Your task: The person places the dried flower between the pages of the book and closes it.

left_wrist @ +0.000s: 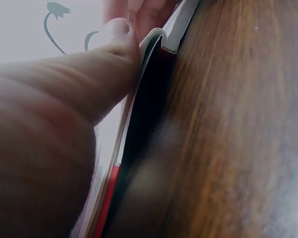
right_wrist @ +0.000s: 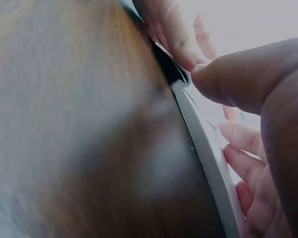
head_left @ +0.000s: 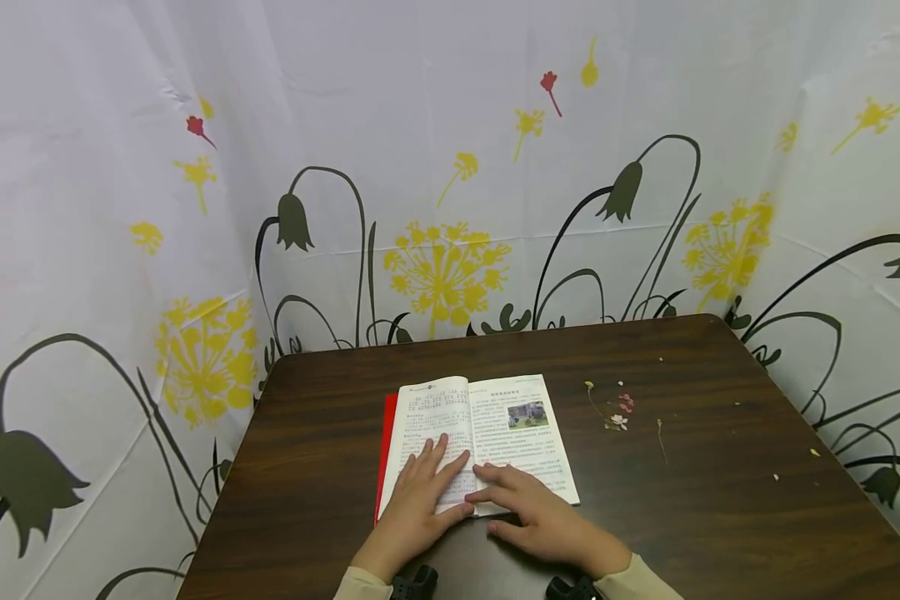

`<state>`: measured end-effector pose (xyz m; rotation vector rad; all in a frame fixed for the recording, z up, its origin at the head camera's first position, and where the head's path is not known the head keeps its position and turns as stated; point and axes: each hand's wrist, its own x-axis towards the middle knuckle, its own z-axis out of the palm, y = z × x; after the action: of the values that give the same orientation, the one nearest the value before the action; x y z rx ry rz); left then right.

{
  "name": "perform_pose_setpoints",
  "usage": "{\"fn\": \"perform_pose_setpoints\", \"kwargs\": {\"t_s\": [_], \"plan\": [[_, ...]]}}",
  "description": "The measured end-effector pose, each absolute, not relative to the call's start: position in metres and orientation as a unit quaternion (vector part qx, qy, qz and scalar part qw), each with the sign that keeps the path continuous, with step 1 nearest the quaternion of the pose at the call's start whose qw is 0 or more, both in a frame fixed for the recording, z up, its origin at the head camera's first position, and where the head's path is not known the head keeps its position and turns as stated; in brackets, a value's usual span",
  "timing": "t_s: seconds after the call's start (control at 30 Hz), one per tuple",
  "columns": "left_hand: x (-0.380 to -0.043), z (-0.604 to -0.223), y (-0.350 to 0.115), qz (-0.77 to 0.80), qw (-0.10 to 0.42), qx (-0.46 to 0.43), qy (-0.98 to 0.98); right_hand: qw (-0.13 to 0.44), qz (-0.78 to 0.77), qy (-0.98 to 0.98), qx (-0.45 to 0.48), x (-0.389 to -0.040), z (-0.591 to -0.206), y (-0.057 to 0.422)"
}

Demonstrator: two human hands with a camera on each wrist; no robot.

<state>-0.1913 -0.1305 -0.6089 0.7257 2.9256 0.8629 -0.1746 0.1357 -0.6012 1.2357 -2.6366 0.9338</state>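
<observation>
An open book (head_left: pixel 506 458) with printed pages and a small colour picture lies on the table. My left hand (head_left: pixel 418 507) rests flat on its left page, fingers spread and pointing up the page. Lower on the right page, near the spine and bottom edge, lies my right hand (head_left: pixel 536 515) with relaxed fingers. The left thumb (left_wrist: pixel 97 69) reaches along the bottom edge in the left wrist view, where the pages arch near the spine. In the right wrist view, the right thumb (right_wrist: pixel 238 77) stands off the page block (right_wrist: pixel 211 158) and overlaps the other hand.
A red cover (head_left: pixel 386 442) sticks out along the book's left side. Right of the book on the dark wooden table (head_left: pixel 720 517) lie a white flower (head_left: pixel 619 422), pink petals (head_left: pixel 626 403), a thin stem (head_left: pixel 661 437) and scattered bits. A flower-printed curtain (head_left: pixel 450 125) hangs behind.
</observation>
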Motion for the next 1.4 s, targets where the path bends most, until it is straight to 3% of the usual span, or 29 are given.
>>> {"fn": "perform_pose_setpoints", "kwargs": {"t_s": [0.37,0.67,0.87,1.17,1.4], "plan": [[-0.191,-0.607,-0.129,0.278,0.012,0.224,0.934,0.028,0.447,-0.820,0.356,-0.194,-0.585,0.174],[-0.192,-0.608,-0.127,0.282,0.006,0.226,0.933,0.136,0.365,-0.919,0.062,-0.210,-0.577,0.241],[-0.191,-0.608,-0.128,0.284,0.005,0.227,0.931,0.094,0.326,-0.936,-0.093,-0.210,-0.581,0.271],[-0.191,-0.606,-0.131,0.289,0.012,0.223,0.931,0.047,0.312,-0.942,-0.111,-0.214,-0.588,0.272],[-0.192,-0.611,-0.130,0.287,0.012,0.226,0.931,0.057,0.308,-0.943,-0.115,-0.214,-0.590,0.273]]}}
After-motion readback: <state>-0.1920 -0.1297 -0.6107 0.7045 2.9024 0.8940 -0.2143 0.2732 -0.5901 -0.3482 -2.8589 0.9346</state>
